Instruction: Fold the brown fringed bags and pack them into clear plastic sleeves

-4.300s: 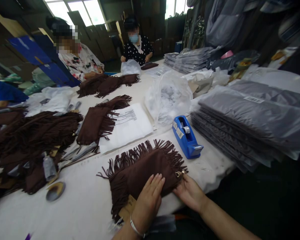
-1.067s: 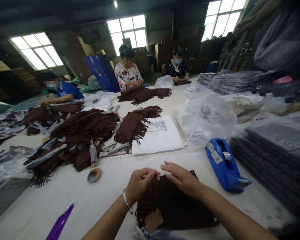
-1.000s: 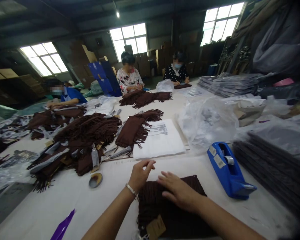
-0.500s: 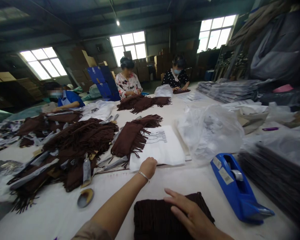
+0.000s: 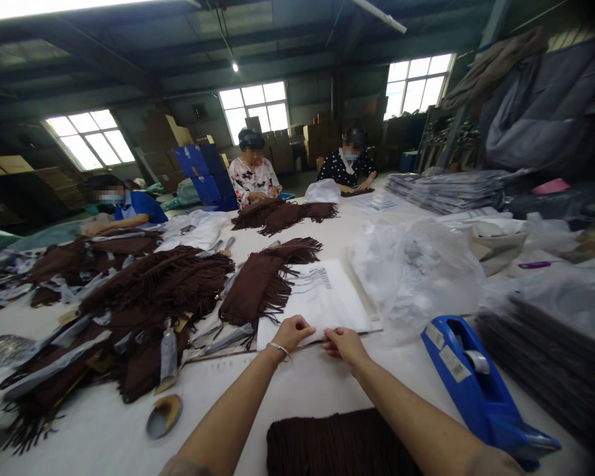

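Note:
My left hand point(image 5: 294, 330), with a bracelet at the wrist, is closed in a pinch at the near edge of a white printed plastic bag point(image 5: 344, 301). Just right of it, my right hand point(image 5: 344, 345) has its fingers closed on the same edge. The bag lies flat on a stack of similar ones, dark print at its far side. Below my right forearm, a folded dark brown fringed piece point(image 5: 322, 446) rests on the table, partly cut off by the frame. A brown fringed bag point(image 5: 252, 287) overlaps the stack's left side.
A blue tape dispenser point(image 5: 476, 377) stands right, beside a pile of dark wrapped goods point(image 5: 540, 350). Crumpled clear plastic point(image 5: 419, 271) lies behind it. Brown fringed bags point(image 5: 153, 284) heap up left, near a tape roll point(image 5: 163, 416). Several co-workers sit across the table point(image 5: 228, 390).
My right hand has left the folded brown piece and moved forward to the white bag's near edge, beside my left hand. My left hand stays at that edge. The view has tilted up slightly.

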`<state>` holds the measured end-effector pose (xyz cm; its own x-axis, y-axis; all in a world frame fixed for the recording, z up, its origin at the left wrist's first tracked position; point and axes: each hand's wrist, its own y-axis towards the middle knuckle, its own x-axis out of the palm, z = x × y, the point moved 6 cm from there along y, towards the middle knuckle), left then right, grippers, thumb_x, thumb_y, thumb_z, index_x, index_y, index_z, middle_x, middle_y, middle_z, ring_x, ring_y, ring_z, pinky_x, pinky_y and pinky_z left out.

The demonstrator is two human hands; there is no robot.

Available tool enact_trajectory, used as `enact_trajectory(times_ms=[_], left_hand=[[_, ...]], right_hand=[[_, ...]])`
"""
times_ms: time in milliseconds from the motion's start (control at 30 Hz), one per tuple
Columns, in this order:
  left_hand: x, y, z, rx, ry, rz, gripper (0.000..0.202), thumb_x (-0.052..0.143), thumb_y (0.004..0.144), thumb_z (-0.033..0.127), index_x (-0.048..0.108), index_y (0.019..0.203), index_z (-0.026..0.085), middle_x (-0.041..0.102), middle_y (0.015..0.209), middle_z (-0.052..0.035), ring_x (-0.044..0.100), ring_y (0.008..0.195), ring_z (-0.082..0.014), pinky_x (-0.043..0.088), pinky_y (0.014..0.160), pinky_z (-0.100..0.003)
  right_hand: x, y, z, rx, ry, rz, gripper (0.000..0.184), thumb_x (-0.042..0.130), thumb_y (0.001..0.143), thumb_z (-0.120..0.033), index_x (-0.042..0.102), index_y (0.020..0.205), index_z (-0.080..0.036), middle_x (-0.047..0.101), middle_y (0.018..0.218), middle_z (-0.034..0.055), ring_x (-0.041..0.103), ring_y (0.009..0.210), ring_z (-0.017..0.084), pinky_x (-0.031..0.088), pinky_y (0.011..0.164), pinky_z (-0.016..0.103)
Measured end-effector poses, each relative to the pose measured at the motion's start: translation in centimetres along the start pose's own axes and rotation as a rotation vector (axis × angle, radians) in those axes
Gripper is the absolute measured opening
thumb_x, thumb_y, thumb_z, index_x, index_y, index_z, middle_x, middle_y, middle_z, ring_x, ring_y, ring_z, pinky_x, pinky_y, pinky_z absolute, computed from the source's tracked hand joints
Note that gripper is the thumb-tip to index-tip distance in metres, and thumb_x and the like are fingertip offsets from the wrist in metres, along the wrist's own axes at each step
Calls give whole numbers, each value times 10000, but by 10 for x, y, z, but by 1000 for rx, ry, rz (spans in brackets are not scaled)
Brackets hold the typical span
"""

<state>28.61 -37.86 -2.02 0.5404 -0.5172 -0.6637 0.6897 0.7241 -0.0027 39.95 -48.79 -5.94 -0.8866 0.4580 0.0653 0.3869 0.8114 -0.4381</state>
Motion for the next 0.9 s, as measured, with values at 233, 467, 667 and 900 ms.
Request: enact_trajectory(times_ms=[233,467,667,900], left_hand=[[-4,-2,9,42,23,113,147,510,801,261,609,810,153,612,723,-18,547,681,-140,430,677,-275],[-3,-8,32,108,142,154,125,531,764,175,607,665,166,570,735,-43,498,819,-187,358,810,-325],[-13,-3,27,40,119,162,129,635,685,239,598,596,152,565,609,-1,508,638,-144,376,620,-256],[-17,12,21,-34,-28,156,162,665,663,282,617,610,136,608,587,13,539,591,-119,384,559,-212]], right_hand=[[7,-6,-4,23,76,-74,350,575,779,-491,608,831,-147,636,713,51,593,524,113,516,483,237],[16,18,-17,-81,52,41,296,630,722,-467,586,779,-181,612,695,13,588,597,108,461,500,198],[11,21,-28,-291,-187,90,318,626,672,-447,523,539,-177,511,433,-27,473,426,116,346,430,232],[3,14,-47,-454,-355,175,356,525,727,-519,504,572,-200,521,445,-36,493,449,138,360,483,251]])
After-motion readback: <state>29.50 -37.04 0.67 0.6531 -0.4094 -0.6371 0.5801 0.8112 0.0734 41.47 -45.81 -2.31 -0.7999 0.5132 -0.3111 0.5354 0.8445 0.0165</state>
